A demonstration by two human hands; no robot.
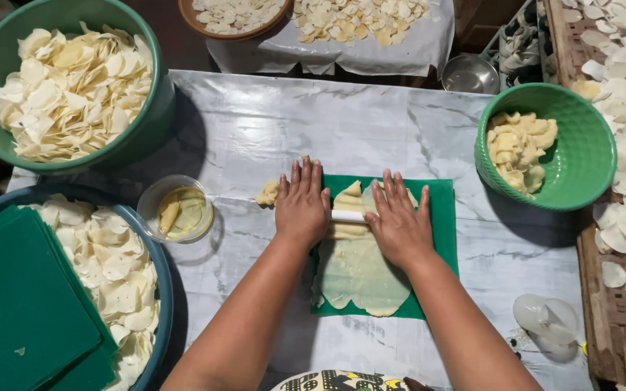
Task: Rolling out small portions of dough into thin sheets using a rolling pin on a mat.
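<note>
- On the green mat [443, 217], mid bench [269, 130]: thin yellow dough [360, 271], rolled flat.
- Across the dough: white roller [347, 216].
- Left hand [302, 206] flat and open, pressing the roller's left end.
- Right hand [400, 221] flat and open, pressing its right end.
- Right of the mat: green bowl [581, 159] of dough lumps.

left hand [302, 206] + right hand [398, 221] | pressing white roller [347, 216] | dough sheet [360, 271] | green mat [443, 217]

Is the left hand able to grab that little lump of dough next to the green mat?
Probably yes. The left hand rests on the white roller, and the dough lump lies just beside it on the table, with nothing between.
</note>
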